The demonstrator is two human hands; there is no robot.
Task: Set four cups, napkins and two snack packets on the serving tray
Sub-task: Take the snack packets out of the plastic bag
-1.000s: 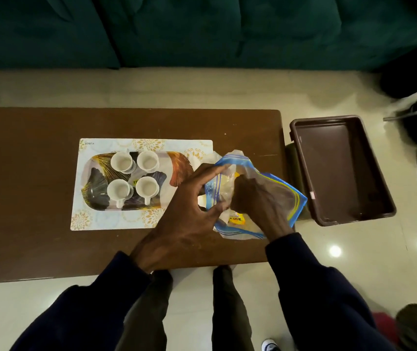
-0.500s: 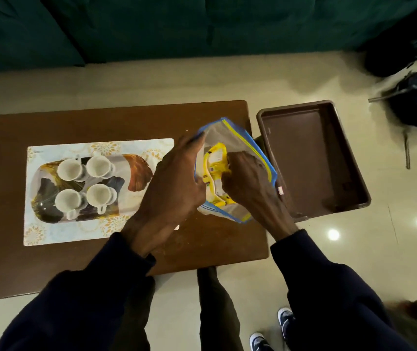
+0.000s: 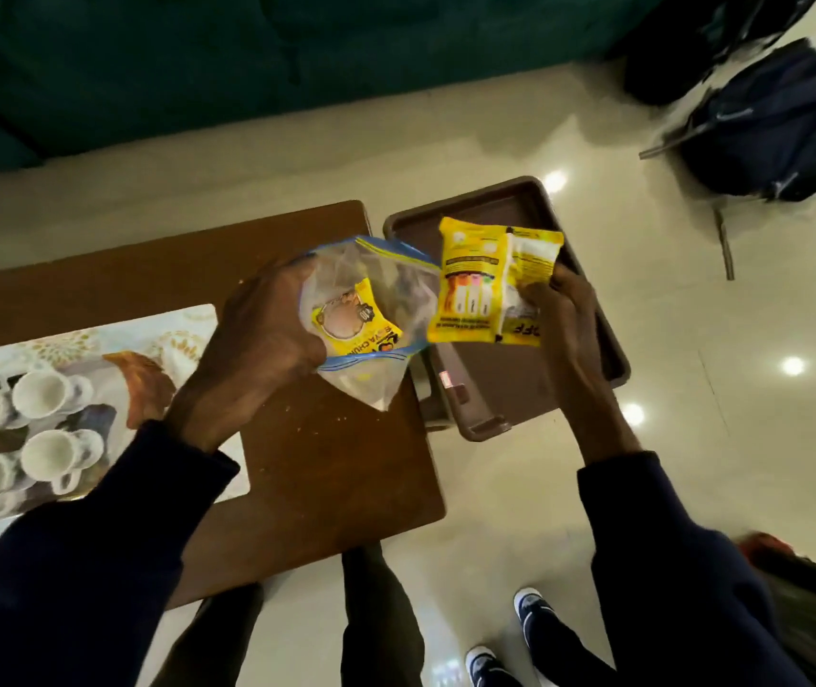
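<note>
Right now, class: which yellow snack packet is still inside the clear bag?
The packet in the zip bag gripped by the left hand. The other two packets are out, held in the right hand over the brown bin.

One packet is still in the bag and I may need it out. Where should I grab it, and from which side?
Pinch the upper corner of the yellow packet, coming in from the right through the bag's open blue-edged mouth. The packet lies tilted with that corner nearest the opening. The left hand holds the bag's left side, so that side is blocked. The right hand already holds two packets.
</note>
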